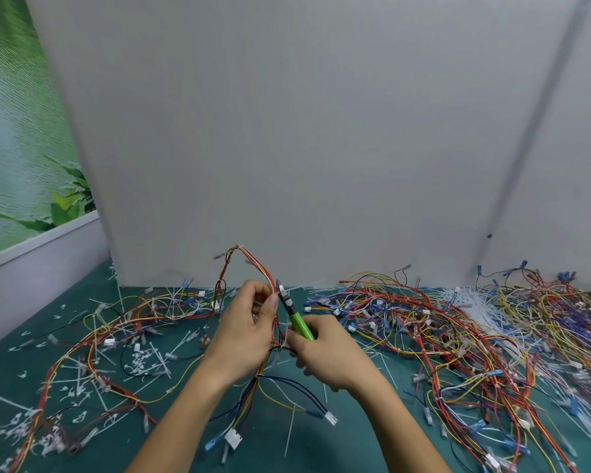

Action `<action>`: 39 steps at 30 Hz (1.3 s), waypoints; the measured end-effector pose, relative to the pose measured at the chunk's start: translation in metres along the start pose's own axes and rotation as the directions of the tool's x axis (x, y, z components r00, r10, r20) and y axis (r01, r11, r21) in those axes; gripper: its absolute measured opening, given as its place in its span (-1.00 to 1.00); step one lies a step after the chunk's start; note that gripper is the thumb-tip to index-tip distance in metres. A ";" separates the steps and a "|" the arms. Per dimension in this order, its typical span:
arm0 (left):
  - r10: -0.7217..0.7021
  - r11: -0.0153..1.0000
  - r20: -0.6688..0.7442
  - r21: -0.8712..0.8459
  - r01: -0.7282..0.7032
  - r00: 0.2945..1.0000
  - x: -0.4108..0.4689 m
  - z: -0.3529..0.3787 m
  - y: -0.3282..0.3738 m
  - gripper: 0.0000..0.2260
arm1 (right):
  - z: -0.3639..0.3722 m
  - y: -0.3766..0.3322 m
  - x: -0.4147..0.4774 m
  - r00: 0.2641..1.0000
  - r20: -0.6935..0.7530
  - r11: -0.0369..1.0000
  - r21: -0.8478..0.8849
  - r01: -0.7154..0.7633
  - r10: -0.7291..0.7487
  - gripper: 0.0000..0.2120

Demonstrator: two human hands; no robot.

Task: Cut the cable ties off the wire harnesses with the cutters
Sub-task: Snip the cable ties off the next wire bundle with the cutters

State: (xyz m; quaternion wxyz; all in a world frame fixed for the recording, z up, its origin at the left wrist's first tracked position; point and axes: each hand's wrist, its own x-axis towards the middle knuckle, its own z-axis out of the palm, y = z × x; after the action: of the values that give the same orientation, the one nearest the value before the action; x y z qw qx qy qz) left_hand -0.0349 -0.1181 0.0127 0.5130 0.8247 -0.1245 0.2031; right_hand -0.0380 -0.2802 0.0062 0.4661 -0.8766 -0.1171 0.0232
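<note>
Harness [257, 263], cutters [301, 324] held near wall [321, 131].

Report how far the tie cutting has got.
Done: snipped ties litter the mat around the left harnesses. In hand: the left hand holds one harness up, the right hand holds the green cutters with their tip at it. Left: apparently the big tangled pile at right.

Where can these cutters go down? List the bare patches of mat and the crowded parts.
Barest mat lies between the forearms, nearer than the white connector. A thinner strip runs by the low wall far left, with few scraps. Crowded: the right heap of harnesses, and the left harnesses with cut ties.
</note>
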 end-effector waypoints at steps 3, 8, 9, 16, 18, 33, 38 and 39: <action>0.008 1.000 0.000 0.003 -0.008 1.000 0.000 0.000 0.000 -0.95 | -0.001 0.003 0.001 1.000 0.002 1.000 0.014 0.026 -0.026 -0.79; 0.037 0.999 -0.013 0.011 -0.037 0.999 0.000 -0.001 0.001 -0.94 | 0.003 0.000 0.000 0.998 -0.053 0.999 0.038 0.030 -0.028 -0.69; 0.038 0.999 -0.013 0.014 -0.037 0.999 0.000 -0.001 0.000 -0.94 | 0.004 -0.001 0.000 0.998 -0.061 0.999 0.046 0.023 -0.020 -0.67; 0.044 0.999 -0.011 0.029 -0.044 0.999 -0.001 -0.002 0.001 -0.94 | 0.002 0.000 -0.002 0.999 -0.044 0.999 0.054 -0.003 0.005 -0.68; 0.033 0.999 -0.012 0.033 -0.032 0.999 -0.001 -0.003 0.002 -0.94 | 0.002 0.000 -0.001 1.000 -0.018 0.998 0.063 0.008 -0.007 -0.71; 0.053 0.998 -0.030 0.030 -0.052 0.998 -0.001 -0.003 0.003 -0.93 | 0.001 -0.004 -0.005 0.999 -0.046 0.998 0.062 -0.012 0.014 -0.64; 0.054 0.998 -0.031 0.043 -0.052 0.998 -0.001 -0.002 0.002 -0.94 | -0.002 -0.005 -0.006 0.999 -0.040 0.998 0.059 -0.021 0.023 -0.69; 0.054 0.998 -0.032 0.047 -0.053 0.998 -0.001 -0.002 0.002 -0.94 | -0.002 -0.006 -0.006 0.999 -0.040 0.998 0.053 -0.022 0.024 -0.68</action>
State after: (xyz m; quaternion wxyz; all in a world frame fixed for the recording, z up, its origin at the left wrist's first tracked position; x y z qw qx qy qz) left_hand -0.0369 -0.1172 0.0143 0.4902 0.8292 -0.1332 0.2332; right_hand -0.0447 -0.2798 0.0115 0.4911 -0.8656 -0.0969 0.0136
